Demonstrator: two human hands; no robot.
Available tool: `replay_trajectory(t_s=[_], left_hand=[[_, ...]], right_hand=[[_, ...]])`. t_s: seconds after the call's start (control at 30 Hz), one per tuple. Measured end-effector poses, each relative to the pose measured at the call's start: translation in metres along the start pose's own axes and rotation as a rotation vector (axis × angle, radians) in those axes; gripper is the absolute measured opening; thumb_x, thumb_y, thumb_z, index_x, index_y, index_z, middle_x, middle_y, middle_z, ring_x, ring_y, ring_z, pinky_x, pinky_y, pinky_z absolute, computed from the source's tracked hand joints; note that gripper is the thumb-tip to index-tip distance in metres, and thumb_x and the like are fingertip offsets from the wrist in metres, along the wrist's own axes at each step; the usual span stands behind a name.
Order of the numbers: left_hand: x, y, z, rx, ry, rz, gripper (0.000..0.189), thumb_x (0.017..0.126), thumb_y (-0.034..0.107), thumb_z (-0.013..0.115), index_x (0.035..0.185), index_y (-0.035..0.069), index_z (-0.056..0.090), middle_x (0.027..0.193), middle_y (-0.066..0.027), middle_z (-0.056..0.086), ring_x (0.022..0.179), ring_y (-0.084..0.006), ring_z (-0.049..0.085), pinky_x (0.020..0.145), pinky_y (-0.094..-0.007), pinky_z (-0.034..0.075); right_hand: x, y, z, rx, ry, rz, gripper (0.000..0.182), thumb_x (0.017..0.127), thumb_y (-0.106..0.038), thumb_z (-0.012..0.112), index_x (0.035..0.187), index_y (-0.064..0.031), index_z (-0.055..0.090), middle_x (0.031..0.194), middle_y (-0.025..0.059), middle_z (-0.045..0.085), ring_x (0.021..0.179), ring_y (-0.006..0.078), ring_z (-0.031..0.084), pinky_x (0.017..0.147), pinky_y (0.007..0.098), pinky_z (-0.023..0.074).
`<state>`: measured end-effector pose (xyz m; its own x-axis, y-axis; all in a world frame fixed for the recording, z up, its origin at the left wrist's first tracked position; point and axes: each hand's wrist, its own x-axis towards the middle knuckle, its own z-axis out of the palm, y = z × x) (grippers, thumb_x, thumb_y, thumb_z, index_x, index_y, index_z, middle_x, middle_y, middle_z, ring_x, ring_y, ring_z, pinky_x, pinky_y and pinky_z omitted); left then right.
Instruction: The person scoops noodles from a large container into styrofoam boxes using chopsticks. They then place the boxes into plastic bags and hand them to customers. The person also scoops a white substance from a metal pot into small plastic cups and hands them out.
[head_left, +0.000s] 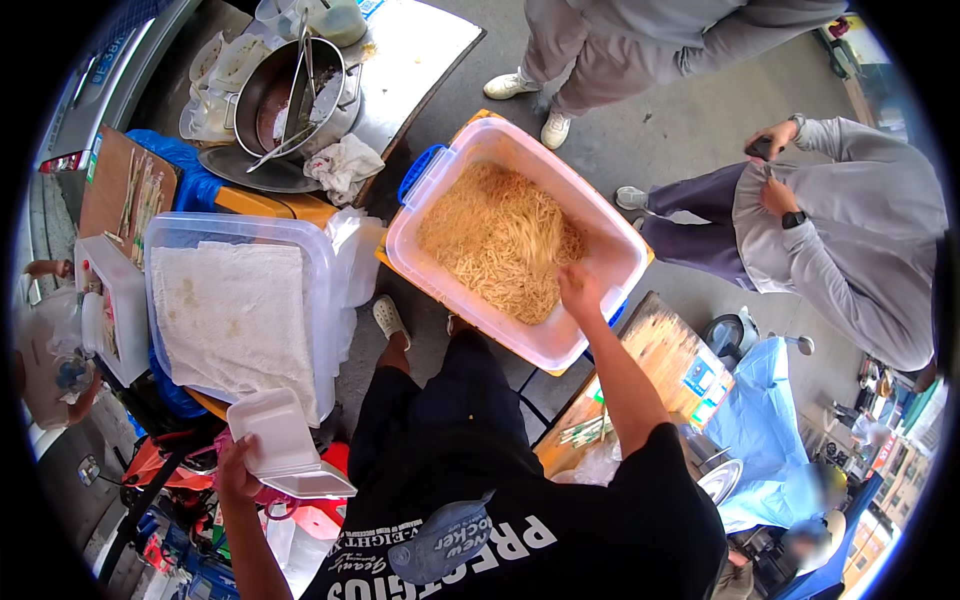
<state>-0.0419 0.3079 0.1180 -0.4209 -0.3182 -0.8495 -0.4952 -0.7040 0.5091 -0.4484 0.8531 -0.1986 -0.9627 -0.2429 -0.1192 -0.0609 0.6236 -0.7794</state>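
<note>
My left hand (238, 463) grips an open white foam clamshell box (281, 435) by its edge. The inside of the box faces up, and I see no food in it. My right hand (579, 289) reaches into a large clear plastic tub (616, 238) with blue handles. Its fingers are curled and blurred by motion. Beside them is a heap of pale brown noodles (487, 232), some strands smeared by movement. Whether noodles or a utensil are in that hand is hard to tell. The tub rests on a yellow-edged stand (384, 251).
Left of me, a white cloth (232, 315) covers a second clear tub (324, 360). A steel pot (349, 105) with tongs stands on the table (427, 45) at upper left. Right of me is a wooden board (660, 337). Two people (847, 217) stand beyond the noodles.
</note>
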Motion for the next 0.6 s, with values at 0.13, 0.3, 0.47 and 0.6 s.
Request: replay_trajectory(t_s=[0.13, 0.3, 0.47, 0.6], left_hand=[[0.031, 0.004, 0.005, -0.07, -0.075, -0.003, 0.064, 0.089, 0.023, 0.07, 0.142, -0.004, 0.046, 0.126, -0.0185, 0.065, 0.112, -0.0344, 0.068, 0.096, -0.0499, 0.056], [0.059, 0.016, -0.006, -0.058, -0.16, -0.072, 0.07, 0.086, 0.024, 0.071, 0.143, -0.007, 0.044, 0.127, -0.0233, 0.064, 0.114, -0.0378, 0.067, 0.098, -0.0526, 0.055], [0.089, 0.059, -0.031, 0.015, -0.316, -0.095, 0.07, 0.079, 0.018, 0.076, 0.14, -0.004, 0.049, 0.126, -0.0194, 0.066, 0.112, -0.0312, 0.068, 0.095, -0.046, 0.057], [0.07, 0.072, -0.049, 0.027, -0.259, -0.058, 0.067, 0.081, 0.013, 0.076, 0.14, -0.006, 0.05, 0.125, -0.0184, 0.066, 0.113, -0.0304, 0.068, 0.098, -0.0452, 0.055]], right_hand=[[-0.009, -0.005, -0.017, -0.099, -0.027, 0.03, 0.016, 0.092, -0.014, 0.072, 0.098, 0.0006, 0.073, 0.093, 0.0193, 0.073, 0.087, 0.0315, 0.072, 0.081, 0.0402, 0.0563], [0.106, -0.078, 0.043, 0.055, 0.26, 0.147, 0.026, 0.094, -0.024, 0.069, 0.103, -0.0011, 0.075, 0.089, 0.0188, 0.076, 0.087, 0.0356, 0.073, 0.082, 0.0415, 0.0565], [0.145, 0.076, 0.104, -0.038, 0.382, 0.509, 0.033, 0.094, -0.034, 0.065, 0.101, -0.0046, 0.076, 0.094, 0.0108, 0.075, 0.086, 0.0248, 0.07, 0.082, 0.0375, 0.0536], [0.107, -0.036, 0.189, 0.084, 0.16, 0.536, 0.044, 0.091, -0.048, 0.064, 0.085, -0.0051, 0.072, 0.079, 0.0029, 0.067, 0.075, 0.0193, 0.062, 0.072, 0.0385, 0.051]])
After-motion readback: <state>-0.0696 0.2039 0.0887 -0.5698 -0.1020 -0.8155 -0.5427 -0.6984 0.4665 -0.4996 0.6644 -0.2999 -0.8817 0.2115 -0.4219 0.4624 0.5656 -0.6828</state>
